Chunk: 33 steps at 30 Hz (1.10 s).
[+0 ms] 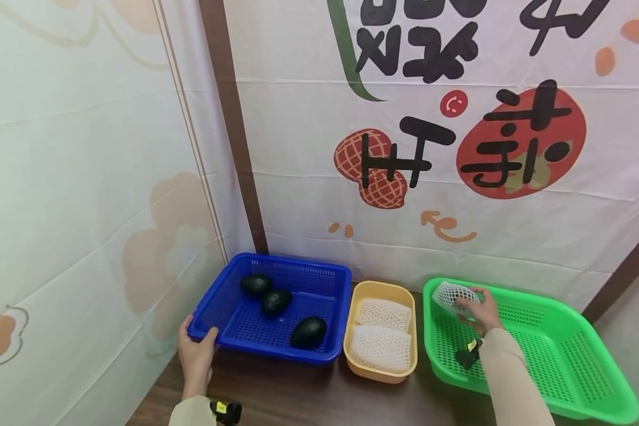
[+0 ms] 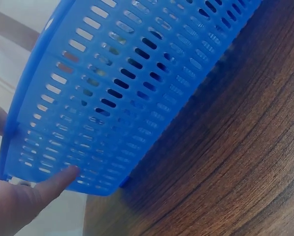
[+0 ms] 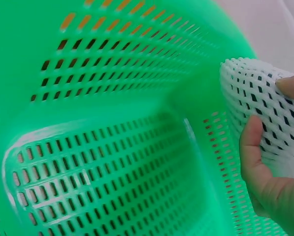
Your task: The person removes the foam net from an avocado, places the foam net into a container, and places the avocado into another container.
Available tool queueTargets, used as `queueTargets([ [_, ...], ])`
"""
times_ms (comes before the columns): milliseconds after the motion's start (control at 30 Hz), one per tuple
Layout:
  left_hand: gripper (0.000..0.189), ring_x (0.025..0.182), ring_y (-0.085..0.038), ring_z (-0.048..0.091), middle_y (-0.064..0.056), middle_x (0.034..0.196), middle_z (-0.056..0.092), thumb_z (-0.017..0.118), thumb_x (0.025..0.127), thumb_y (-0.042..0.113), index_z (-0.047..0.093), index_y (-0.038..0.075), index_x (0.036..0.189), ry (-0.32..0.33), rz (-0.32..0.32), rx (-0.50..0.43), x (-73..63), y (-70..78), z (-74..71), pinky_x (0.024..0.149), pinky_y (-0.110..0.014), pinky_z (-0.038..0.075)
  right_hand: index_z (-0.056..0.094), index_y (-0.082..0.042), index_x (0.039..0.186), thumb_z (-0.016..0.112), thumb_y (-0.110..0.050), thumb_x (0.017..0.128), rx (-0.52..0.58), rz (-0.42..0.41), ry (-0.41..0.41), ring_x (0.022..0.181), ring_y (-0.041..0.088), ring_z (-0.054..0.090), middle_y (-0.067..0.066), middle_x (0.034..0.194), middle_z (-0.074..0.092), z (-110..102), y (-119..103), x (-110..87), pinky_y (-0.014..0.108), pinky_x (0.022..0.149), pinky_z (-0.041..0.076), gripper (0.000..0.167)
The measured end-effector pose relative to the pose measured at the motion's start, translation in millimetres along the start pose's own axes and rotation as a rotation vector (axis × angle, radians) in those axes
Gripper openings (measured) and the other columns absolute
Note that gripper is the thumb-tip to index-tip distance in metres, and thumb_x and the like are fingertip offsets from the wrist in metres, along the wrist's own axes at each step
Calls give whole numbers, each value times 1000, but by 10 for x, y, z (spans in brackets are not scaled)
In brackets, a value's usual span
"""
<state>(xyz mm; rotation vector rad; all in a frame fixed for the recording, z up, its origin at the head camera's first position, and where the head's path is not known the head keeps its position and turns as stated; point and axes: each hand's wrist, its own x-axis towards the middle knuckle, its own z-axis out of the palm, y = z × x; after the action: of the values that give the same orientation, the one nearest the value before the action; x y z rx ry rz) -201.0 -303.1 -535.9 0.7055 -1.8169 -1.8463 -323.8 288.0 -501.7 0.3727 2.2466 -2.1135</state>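
Note:
My left hand point(image 1: 196, 358) grips the near left corner of a blue basket point(image 1: 255, 348); in the left wrist view its thumb point(image 2: 63, 179) lies against the slotted wall. Three dark avocados point(image 1: 309, 332) lie in that basket, two close together at the back and one near the front right. Over the left end of a green basket point(image 1: 554, 349), my right hand point(image 1: 487, 313) holds an avocado covered by a white foam net point(image 3: 260, 103). Dark skin shows through the mesh, between thumb and fingers.
A small yellow basket point(image 1: 378, 374) with white foam nets point(image 1: 380, 349) stands between the blue and green baskets. All three are on a dark wood table point(image 1: 277, 390). A printed cloth point(image 1: 298, 207) hangs behind, and another pale cloth point(image 1: 85, 207) rises at the left.

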Motion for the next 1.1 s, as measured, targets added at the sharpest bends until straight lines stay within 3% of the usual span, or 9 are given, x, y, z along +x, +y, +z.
queueTargets([
  [133,78,134,-44,28,-28,152,21,66,90,8,19,7,153,54,32,63,-25,19,2,100,-44,44,32,-8,131,68,-8,89,12,-7,4,115,40,40,27,135,26,-3,-82,-22,45,86,54,55],
  [233,79,136,-45,25,-28,151,22,70,88,10,23,4,151,102,55,86,-47,51,-11,108,-57,30,32,-7,131,69,-8,89,4,-10,2,116,41,41,27,135,27,-2,-130,-55,45,86,54,56],
  [333,79,136,-46,22,-27,152,18,72,87,13,25,5,151,134,65,108,-72,120,-30,109,-59,25,31,-7,133,69,-9,89,-8,-16,1,114,40,43,26,135,29,13,-159,-92,45,86,54,58],
  [667,75,139,-45,18,-26,152,21,71,89,14,29,6,150,98,190,186,-175,367,-22,111,-61,20,29,-7,136,66,-8,91,-31,-67,-30,110,38,47,24,131,32,67,-237,-225,41,82,56,59],
  [933,71,141,-36,19,-22,151,25,70,89,10,32,4,148,76,249,108,-188,462,33,115,-45,21,29,-8,135,64,-8,92,-36,-116,-72,111,35,47,26,138,28,16,-338,-341,37,82,56,56],
  [1100,71,140,-34,25,-19,150,30,71,88,9,33,3,147,70,285,92,-206,535,70,113,-47,26,29,-8,135,65,-7,91,-32,-134,-80,111,36,47,27,140,26,-7,-407,-400,37,82,56,57],
])
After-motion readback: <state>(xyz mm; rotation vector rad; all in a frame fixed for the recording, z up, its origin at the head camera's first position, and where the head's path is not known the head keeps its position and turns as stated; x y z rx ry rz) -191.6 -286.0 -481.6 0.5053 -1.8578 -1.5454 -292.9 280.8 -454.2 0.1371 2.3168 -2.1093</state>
